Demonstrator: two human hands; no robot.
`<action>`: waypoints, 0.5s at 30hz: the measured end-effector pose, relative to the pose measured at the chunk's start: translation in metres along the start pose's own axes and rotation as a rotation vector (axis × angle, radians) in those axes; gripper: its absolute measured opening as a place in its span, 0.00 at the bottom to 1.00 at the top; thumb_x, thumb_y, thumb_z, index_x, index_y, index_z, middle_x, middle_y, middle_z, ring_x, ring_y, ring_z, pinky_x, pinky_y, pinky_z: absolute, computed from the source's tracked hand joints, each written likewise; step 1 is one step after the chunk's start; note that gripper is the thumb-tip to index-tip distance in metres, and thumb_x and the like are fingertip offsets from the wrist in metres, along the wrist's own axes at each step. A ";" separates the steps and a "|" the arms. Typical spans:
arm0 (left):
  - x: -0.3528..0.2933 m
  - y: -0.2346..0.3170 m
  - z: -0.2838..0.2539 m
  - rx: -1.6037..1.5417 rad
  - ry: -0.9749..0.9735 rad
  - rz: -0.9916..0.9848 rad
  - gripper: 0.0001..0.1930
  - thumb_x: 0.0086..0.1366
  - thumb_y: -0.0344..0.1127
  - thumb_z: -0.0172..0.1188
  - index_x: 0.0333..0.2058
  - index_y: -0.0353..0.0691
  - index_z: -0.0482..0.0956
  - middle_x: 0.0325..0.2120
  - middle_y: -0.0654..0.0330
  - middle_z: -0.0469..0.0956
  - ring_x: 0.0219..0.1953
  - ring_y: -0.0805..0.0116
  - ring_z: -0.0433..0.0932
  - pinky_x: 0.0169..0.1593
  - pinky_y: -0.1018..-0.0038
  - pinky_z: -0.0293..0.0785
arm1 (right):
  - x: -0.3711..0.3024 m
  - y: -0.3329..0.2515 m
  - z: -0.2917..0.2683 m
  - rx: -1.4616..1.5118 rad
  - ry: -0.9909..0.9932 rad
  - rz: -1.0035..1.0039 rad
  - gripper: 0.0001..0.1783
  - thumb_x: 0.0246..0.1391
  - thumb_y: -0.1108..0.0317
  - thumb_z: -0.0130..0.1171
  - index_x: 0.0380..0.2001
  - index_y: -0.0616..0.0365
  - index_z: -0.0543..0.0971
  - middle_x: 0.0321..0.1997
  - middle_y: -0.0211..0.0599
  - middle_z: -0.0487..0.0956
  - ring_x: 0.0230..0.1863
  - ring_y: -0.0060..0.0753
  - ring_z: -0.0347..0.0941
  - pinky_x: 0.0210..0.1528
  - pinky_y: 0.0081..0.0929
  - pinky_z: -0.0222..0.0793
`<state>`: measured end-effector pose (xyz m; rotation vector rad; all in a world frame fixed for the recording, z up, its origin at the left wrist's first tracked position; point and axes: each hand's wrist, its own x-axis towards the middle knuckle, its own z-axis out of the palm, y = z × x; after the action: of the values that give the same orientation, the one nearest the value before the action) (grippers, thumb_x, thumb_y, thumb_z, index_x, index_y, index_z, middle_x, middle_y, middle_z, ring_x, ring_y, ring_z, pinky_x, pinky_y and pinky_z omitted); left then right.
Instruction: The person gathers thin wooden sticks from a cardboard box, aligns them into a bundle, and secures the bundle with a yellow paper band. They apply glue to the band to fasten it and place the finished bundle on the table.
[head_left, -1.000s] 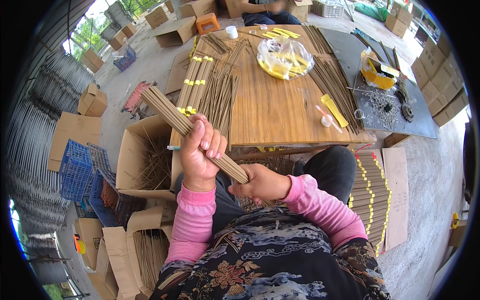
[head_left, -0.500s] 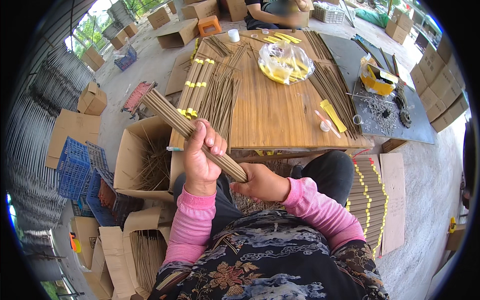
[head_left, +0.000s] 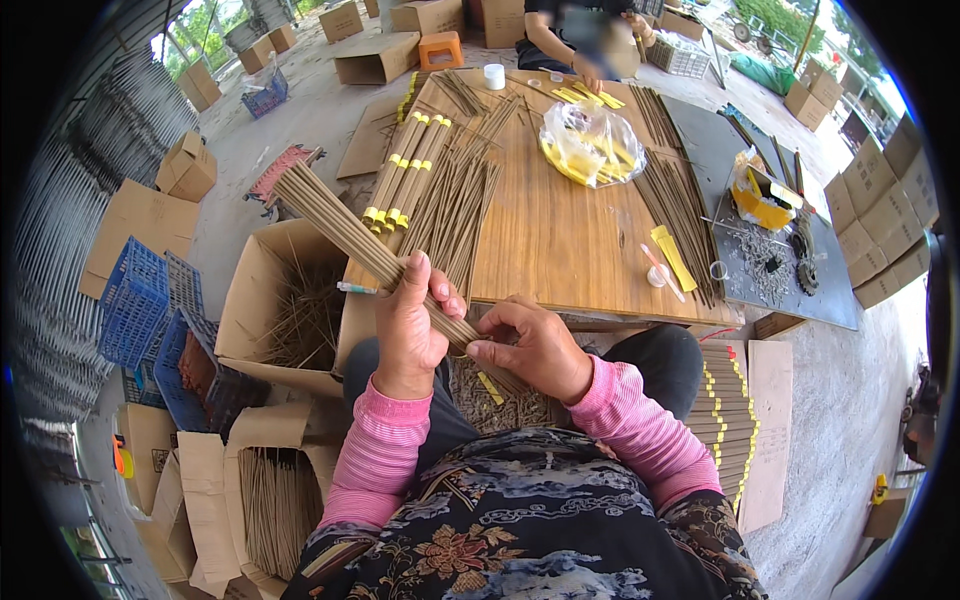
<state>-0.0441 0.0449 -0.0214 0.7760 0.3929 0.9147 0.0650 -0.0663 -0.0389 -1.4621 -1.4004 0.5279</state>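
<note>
A thick bundle of thin brown incense sticks (head_left: pixel 335 225) slants across my lap, its upper end pointing to the far left. My left hand (head_left: pixel 412 325) is wrapped round the middle of the bundle with the thumb up. Lower down, my right hand (head_left: pixel 535 345) pinches the bundle near its bottom end with thumb and fingertips. Beyond my left hand, loose incense sticks (head_left: pixel 450 210) lie on the wooden table (head_left: pixel 530 250). Beside them are several bundles bound with yellow bands (head_left: pixel 402 170).
A clear plastic bag of yellow strips (head_left: pixel 592 150) sits mid-table. A cardboard box of sticks (head_left: pixel 245 320) stands left of my knee. Banded bundles (head_left: pixel 730 415) lie on the floor at right. Across the table a co-worker's hand (head_left: pixel 590 75) touches yellow strips.
My right hand has gone from cupping the bundle's lower end to pinching its side, so sticks now show below it. The view has shifted a little. The co-worker's hand has moved onto the strips.
</note>
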 end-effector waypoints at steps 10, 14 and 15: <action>0.003 -0.004 -0.018 0.036 0.075 -0.031 0.15 0.58 0.45 0.56 0.21 0.42 0.67 0.15 0.64 0.66 0.17 0.72 0.67 0.23 0.75 0.67 | 0.011 -0.012 0.011 -0.466 -0.033 -0.211 0.08 0.41 0.66 0.57 0.20 0.60 0.73 0.21 0.41 0.73 0.24 0.44 0.71 0.26 0.35 0.68; 0.006 -0.007 -0.027 0.045 0.081 -0.048 0.15 0.58 0.46 0.57 0.22 0.42 0.67 0.16 0.64 0.67 0.18 0.72 0.67 0.24 0.75 0.67 | 0.014 -0.013 0.018 -0.503 -0.028 -0.156 0.09 0.38 0.66 0.58 0.19 0.60 0.72 0.20 0.40 0.72 0.23 0.44 0.71 0.25 0.34 0.67; 0.006 -0.007 -0.029 0.040 0.082 -0.054 0.15 0.58 0.46 0.57 0.22 0.42 0.67 0.16 0.64 0.67 0.18 0.72 0.67 0.24 0.75 0.67 | 0.016 -0.014 0.016 -0.446 -0.057 -0.119 0.09 0.39 0.66 0.58 0.19 0.60 0.72 0.20 0.41 0.72 0.22 0.45 0.71 0.25 0.36 0.67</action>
<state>-0.0540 0.0597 -0.0455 0.7624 0.5028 0.8915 0.0487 -0.0484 -0.0285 -1.7062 -1.7144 0.1867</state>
